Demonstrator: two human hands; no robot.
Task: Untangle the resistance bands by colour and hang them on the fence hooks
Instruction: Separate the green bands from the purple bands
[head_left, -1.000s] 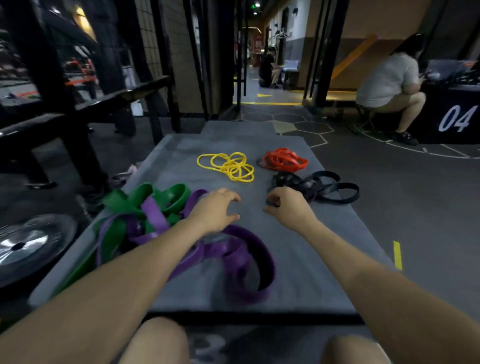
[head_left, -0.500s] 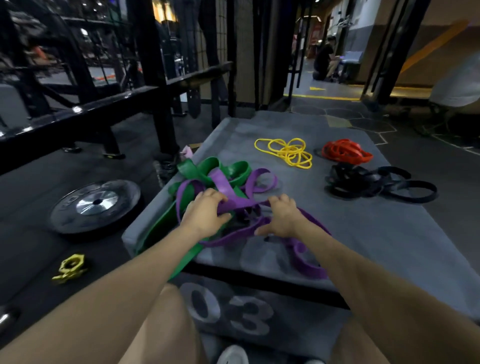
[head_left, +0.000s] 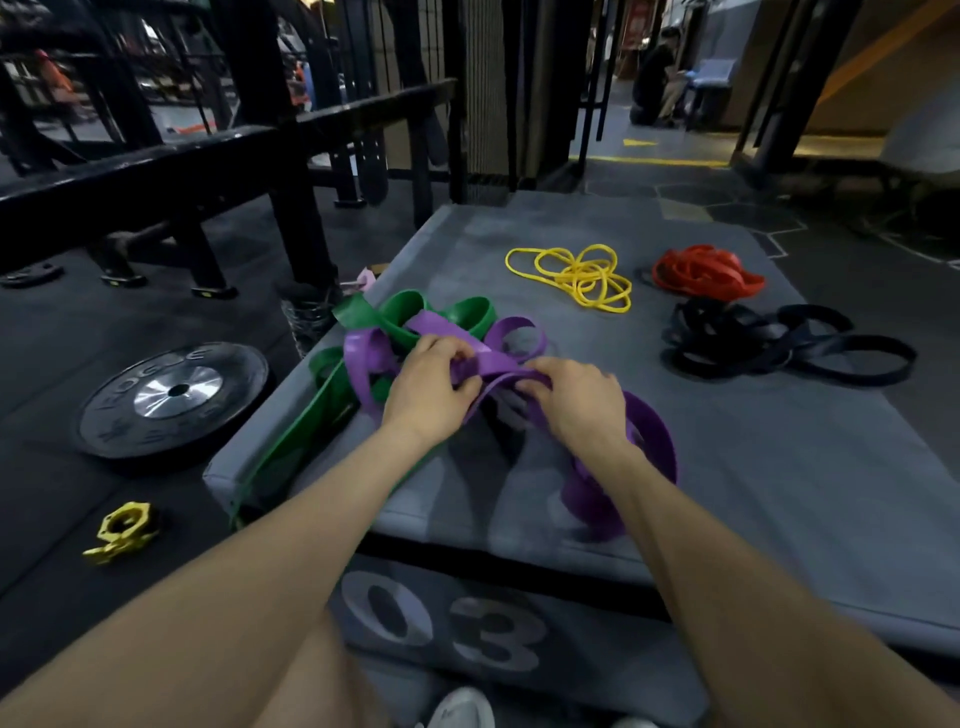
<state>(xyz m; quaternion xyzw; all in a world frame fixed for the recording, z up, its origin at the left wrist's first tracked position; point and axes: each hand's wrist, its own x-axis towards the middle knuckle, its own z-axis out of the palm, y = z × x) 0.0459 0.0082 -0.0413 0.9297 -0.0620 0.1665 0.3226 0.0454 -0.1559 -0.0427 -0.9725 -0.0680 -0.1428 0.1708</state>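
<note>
Pinching the purple band (head_left: 498, 364) mid-frame with left hand (head_left: 431, 387) and right hand (head_left: 576, 397); I'd ease it off the green band (head_left: 457, 317) loop by loop, no yanking.

Both hands (head_left: 431, 387) (head_left: 576, 402) pinch purple band (head_left: 493, 364).

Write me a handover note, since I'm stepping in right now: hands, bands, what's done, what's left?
Left hand and right hand both grip the purple band, tangled with the green band at the grey box's near-left corner.
Done: yellow bands, red bands and black bands lie in separate piles.
Left: part purple from green, then hang all bands; none hung yet.
</note>
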